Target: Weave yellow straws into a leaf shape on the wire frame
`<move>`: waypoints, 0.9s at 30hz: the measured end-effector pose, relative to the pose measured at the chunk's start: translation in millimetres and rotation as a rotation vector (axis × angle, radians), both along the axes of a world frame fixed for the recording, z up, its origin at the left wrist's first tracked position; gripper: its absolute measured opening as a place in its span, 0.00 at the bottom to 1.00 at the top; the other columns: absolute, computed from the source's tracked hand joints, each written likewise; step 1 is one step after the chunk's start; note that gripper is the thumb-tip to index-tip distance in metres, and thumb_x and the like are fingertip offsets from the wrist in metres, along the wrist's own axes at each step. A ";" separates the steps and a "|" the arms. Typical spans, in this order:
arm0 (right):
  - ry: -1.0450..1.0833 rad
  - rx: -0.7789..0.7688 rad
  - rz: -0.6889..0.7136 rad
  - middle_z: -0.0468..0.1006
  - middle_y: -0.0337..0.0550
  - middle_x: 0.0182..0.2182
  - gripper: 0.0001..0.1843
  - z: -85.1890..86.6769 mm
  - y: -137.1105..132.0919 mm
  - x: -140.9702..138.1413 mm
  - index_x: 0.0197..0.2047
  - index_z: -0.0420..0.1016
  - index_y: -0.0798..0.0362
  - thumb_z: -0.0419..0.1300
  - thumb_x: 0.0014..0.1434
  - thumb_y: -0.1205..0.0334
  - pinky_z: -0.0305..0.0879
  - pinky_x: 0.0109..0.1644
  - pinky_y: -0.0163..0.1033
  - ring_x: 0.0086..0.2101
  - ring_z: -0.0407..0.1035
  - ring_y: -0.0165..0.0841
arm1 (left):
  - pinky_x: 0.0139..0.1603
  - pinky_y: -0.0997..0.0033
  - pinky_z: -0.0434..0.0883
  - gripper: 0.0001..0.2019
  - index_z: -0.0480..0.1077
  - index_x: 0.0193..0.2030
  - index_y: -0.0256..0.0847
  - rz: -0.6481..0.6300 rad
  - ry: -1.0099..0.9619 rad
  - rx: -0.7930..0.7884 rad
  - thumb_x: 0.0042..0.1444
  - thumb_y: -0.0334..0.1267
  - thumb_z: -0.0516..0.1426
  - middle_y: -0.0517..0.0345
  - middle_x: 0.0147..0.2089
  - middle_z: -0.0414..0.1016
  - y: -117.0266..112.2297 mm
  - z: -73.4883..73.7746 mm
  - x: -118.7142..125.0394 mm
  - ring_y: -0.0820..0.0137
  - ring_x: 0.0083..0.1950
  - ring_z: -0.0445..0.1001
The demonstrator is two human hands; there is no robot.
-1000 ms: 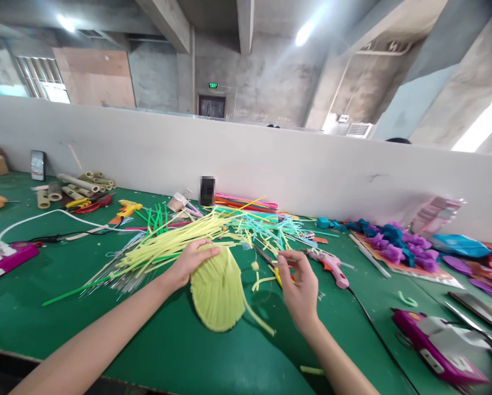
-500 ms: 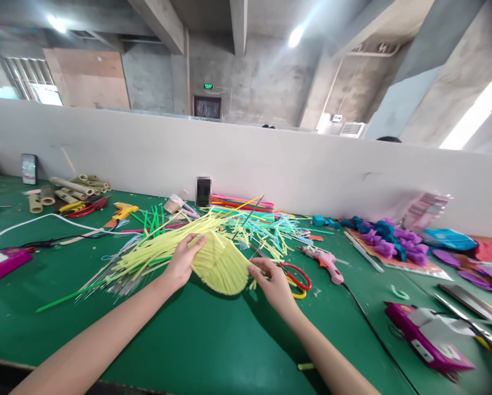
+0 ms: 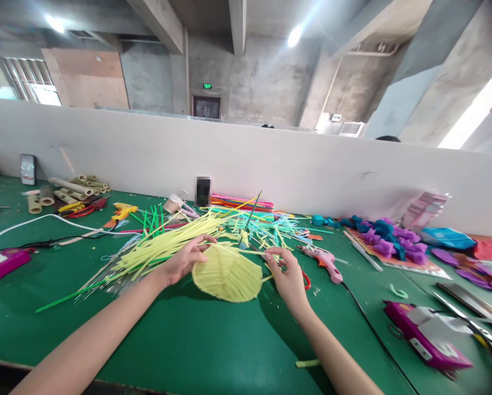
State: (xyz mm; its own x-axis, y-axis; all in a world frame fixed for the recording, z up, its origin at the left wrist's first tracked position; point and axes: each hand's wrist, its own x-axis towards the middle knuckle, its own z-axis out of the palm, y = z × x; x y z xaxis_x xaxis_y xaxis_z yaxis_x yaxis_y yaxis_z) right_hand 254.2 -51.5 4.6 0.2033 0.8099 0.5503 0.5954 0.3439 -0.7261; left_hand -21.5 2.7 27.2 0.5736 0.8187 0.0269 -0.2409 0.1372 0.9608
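A yellow leaf-shaped piece (image 3: pixel 227 278) made of wound pipe cleaner lies nearly flat just above the green table (image 3: pixel 180 340). My left hand (image 3: pixel 185 259) grips its left edge with fingers curled over the top. My right hand (image 3: pixel 287 277) pinches the yellow strand at its right tip, next to the red-handled scissors (image 3: pixel 305 278), which are mostly hidden behind that hand. A heap of yellow, green and blue pipe cleaners (image 3: pixel 196 233) lies right behind both hands.
A pink glue gun (image 3: pixel 326 262) with a black cord lies right of my right hand. Purple and blue flowers (image 3: pixel 388 237) sit at far right, a magenta power strip (image 3: pixel 430 337) nearer. At left are a yellow glue gun (image 3: pixel 123 210), tubes (image 3: pixel 71 187), a phone (image 3: pixel 27 169) and a white partition (image 3: pixel 270 164).
The yellow piece has swung from hanging edge-down to lying nearly flat. My right hand came left to its right tip and now pinches the strand there.
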 end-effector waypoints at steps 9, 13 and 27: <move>-0.088 0.129 0.133 0.74 0.45 0.44 0.08 5.9 -13.7 -19.9 0.38 0.76 0.47 0.57 0.63 0.55 0.60 0.56 0.49 0.49 0.66 0.40 | 0.38 0.73 0.70 0.16 0.76 0.39 0.39 0.077 0.186 0.019 0.46 0.46 0.66 0.53 0.39 0.80 -10.3 7.6 11.3 0.67 0.37 0.77; -0.106 0.128 0.110 0.74 0.45 0.44 0.08 6.6 -14.2 -19.7 0.38 0.76 0.47 0.57 0.63 0.55 0.60 0.55 0.49 0.48 0.66 0.40 | 0.33 0.72 0.72 0.18 0.74 0.41 0.38 0.182 0.152 -0.033 0.47 0.48 0.66 0.51 0.37 0.80 -12.2 4.7 18.9 0.66 0.33 0.78; -0.247 -0.101 0.211 0.78 0.44 0.38 0.08 7.6 -19.6 -21.3 0.32 0.72 0.49 0.55 0.60 0.58 0.59 0.55 0.50 0.51 0.67 0.43 | 0.26 0.73 0.68 0.20 0.67 0.34 0.39 0.451 0.049 0.096 0.54 0.57 0.57 0.58 0.24 0.75 -6.5 2.3 14.7 0.65 0.27 0.78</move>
State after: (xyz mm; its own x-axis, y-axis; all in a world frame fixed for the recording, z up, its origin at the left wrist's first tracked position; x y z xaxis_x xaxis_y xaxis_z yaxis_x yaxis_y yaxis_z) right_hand 232.9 -71.1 12.2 -0.1038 0.8731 0.4764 0.6810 0.4115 -0.6057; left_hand -6.8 -3.8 29.5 0.1636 0.9818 0.0967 -0.2104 -0.0611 0.9757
